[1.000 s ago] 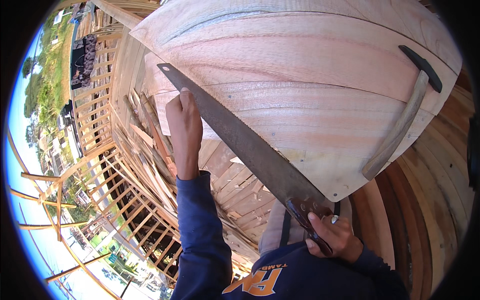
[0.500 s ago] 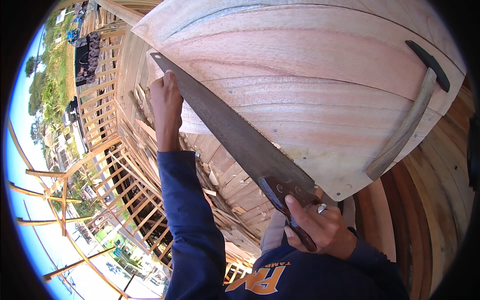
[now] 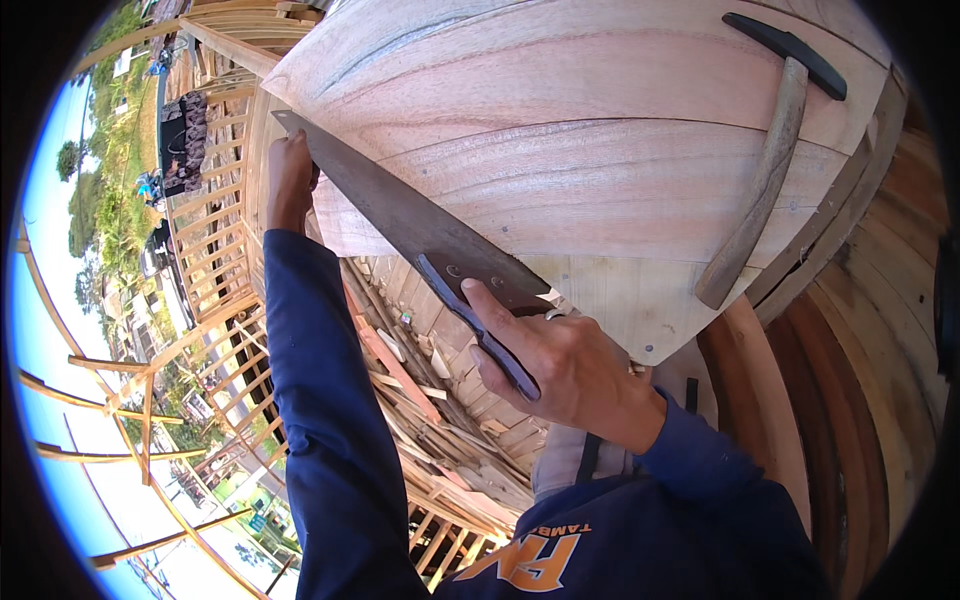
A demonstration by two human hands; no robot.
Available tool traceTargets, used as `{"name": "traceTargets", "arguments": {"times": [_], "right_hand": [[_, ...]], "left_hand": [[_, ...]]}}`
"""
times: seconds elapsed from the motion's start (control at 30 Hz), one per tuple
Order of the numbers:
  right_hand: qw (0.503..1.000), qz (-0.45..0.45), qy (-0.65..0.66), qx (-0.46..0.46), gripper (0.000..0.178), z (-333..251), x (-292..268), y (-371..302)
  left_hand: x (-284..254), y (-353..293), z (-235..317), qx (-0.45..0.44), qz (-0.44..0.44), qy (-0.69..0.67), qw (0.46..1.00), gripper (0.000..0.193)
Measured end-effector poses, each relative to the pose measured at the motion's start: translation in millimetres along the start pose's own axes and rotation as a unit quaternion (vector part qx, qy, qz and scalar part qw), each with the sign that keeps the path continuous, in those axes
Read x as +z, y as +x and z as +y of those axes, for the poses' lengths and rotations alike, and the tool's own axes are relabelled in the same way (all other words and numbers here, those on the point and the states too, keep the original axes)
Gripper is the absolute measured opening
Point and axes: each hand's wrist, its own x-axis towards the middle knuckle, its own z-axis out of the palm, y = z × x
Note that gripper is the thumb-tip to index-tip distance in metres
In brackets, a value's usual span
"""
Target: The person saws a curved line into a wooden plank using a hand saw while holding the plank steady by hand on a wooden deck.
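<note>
From the head camera I see my right hand (image 3: pixel 565 365) wrapped tight around the dark handle of a handsaw (image 3: pixel 400 215), its blade lying aslant along the left edge of a broad wooden panel (image 3: pixel 600 150). My left hand (image 3: pixel 288 180) grips that edge beside the blade tip. A hammer (image 3: pixel 765 165) rests on the panel, right.

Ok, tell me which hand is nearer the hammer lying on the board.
Right. The right hand grips the saw handle, down-left of the hammer. The left hand is at the board's far left edge.
</note>
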Motion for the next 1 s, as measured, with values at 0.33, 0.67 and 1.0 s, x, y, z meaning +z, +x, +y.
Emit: {"name": "traceTargets", "arguments": {"times": [0.33, 0.67, 1.0], "right_hand": [[0.997, -0.034, -0.064, -0.002, 0.061, 4, -24, -51], [0.996, -0.062, -0.062, -0.032, 0.058, -4, -19, -40], [0.999, -0.01, 0.003, -0.051, 0.051, -12, 24, 107]], "left_hand": [[27, -61, 4, 0.003, 0.04, 0.053, 0.998, 0.049], [18, -51, 1, 0.009, 0.039, 0.047, 0.998, 0.052], [-35, 103, -10, 0.002, -0.042, -0.043, 0.998, 0.033]]}}
